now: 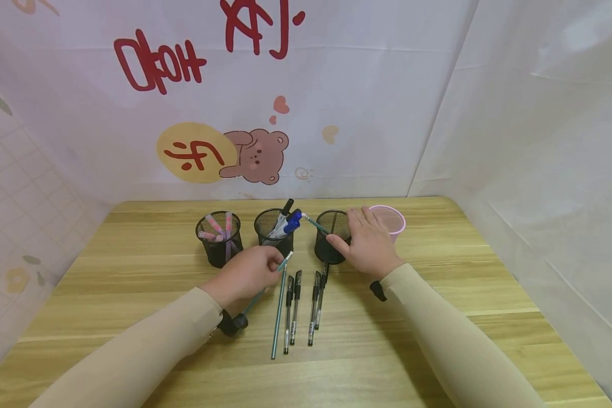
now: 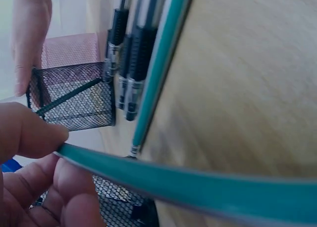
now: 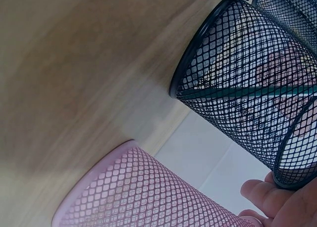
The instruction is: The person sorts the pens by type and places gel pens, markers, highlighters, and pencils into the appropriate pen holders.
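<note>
My left hand (image 1: 252, 272) pinches a green pencil (image 2: 198, 185) between thumb and fingers, its white end (image 1: 289, 255) pointing up and away. A second green pencil (image 1: 279, 317) lies on the table to the right of the held one. My right hand (image 1: 371, 243) rests at the rim of a black mesh pen cup (image 1: 330, 249), fingers fairly straight and thumb across the near side. Inside that cup another pencil (image 3: 247, 92) leans, its white end sticking out to the left. Beside the right fingers stands a pink mesh cup (image 3: 163, 197).
Several black-capped gel pens (image 1: 296, 306) lie in a row on the wooden table (image 1: 377, 362). A black mesh cup (image 1: 275, 241) holds blue- and black-capped markers (image 1: 288, 226). The leftmost black cup (image 1: 216, 258) holds pink-and-purple sticks (image 1: 228, 226). White cloth walls (image 1: 347, 113) enclose the table.
</note>
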### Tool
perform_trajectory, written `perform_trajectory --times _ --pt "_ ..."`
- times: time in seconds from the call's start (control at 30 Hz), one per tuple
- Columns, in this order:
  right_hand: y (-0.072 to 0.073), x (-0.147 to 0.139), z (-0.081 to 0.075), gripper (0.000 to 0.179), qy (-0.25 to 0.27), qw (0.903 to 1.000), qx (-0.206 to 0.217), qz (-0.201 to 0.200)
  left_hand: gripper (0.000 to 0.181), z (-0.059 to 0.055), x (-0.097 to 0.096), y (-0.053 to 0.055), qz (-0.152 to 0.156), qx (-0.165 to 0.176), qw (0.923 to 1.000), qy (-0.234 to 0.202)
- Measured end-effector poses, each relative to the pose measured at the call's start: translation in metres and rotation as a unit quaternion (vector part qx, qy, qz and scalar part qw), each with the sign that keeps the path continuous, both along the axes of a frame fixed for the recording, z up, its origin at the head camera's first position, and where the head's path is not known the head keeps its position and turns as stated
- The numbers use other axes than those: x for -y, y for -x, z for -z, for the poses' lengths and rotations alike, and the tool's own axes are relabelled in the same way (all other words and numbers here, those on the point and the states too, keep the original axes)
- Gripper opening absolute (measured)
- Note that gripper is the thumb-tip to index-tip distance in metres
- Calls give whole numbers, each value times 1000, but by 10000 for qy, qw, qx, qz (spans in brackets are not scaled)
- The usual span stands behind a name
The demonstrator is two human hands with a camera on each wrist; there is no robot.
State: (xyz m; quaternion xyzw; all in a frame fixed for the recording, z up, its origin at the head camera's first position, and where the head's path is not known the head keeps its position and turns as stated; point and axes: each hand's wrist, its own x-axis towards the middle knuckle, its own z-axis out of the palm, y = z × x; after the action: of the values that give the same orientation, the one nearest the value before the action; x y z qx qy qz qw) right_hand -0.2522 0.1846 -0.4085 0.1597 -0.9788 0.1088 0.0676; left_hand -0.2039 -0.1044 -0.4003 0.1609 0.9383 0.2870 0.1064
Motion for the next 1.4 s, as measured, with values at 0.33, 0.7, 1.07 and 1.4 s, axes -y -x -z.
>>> perform_trajectory --times 0.33,0.7,1.07,1.4 --pt "-1 0 -1 95 -5 10000 -4 -4 19 -10 -2 1 -108 -120 9987 -489" --pt "-1 0 -2 95 -21 10000 64 -2 11 -21 -6 0 -97 -384 9933 -1086" --pt "3 -1 5 95 -29 9999 -108 27 11 -30 -5 -1 -222 -440 9770 -2075" --pt "2 -1 4 95 -38 10000 -77 4 8 -40 -9 -1 -529 -650 9590 -2707"
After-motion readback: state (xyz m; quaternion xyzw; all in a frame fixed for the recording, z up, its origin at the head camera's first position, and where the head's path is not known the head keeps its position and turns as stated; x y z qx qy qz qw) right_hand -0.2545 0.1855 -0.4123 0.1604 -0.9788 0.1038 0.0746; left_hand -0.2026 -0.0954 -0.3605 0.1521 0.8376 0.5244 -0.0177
